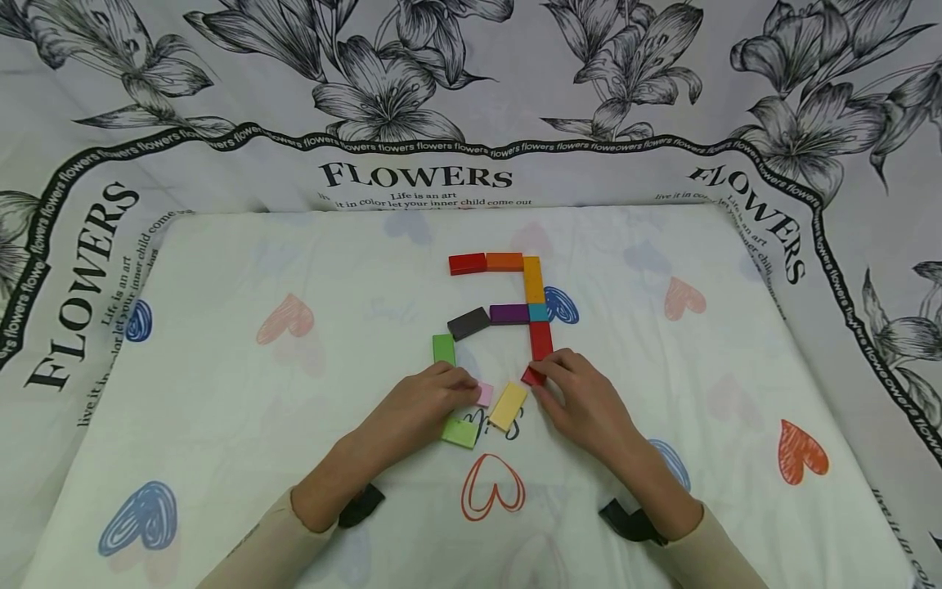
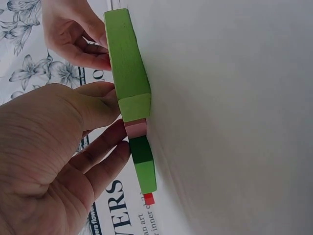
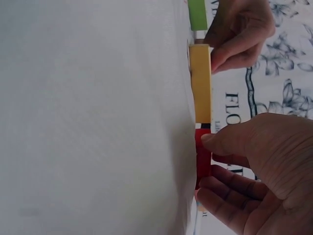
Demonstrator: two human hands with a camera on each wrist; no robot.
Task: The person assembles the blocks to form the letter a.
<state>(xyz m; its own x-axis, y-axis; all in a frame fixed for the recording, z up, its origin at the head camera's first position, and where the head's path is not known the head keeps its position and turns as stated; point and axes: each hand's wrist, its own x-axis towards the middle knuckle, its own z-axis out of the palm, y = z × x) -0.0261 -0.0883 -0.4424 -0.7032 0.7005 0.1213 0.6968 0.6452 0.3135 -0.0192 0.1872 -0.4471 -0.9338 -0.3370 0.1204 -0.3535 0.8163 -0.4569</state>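
My left hand (image 1: 423,405) pinches a small pink block (image 1: 484,395); its fingertips partly hide the block. Just in front of that hand lies a light green block (image 1: 459,433). A green block (image 1: 444,348) lies beyond its knuckles, its near end covered. My right hand (image 1: 585,397) holds a small red block (image 1: 533,376) between thumb and fingertips, at the near end of a longer red block (image 1: 540,339). Between the hands a yellow block (image 1: 509,406) lies slanted on the cloth. In the right wrist view, the thumb presses on the red block (image 3: 203,154).
Farther off, a red block (image 1: 467,264), orange block (image 1: 504,262) and amber block (image 1: 533,280) form a corner. Below it are a teal block (image 1: 538,312), purple block (image 1: 509,315) and dark grey block (image 1: 468,324). A white heart-patterned cloth (image 1: 353,270) lies beneath.
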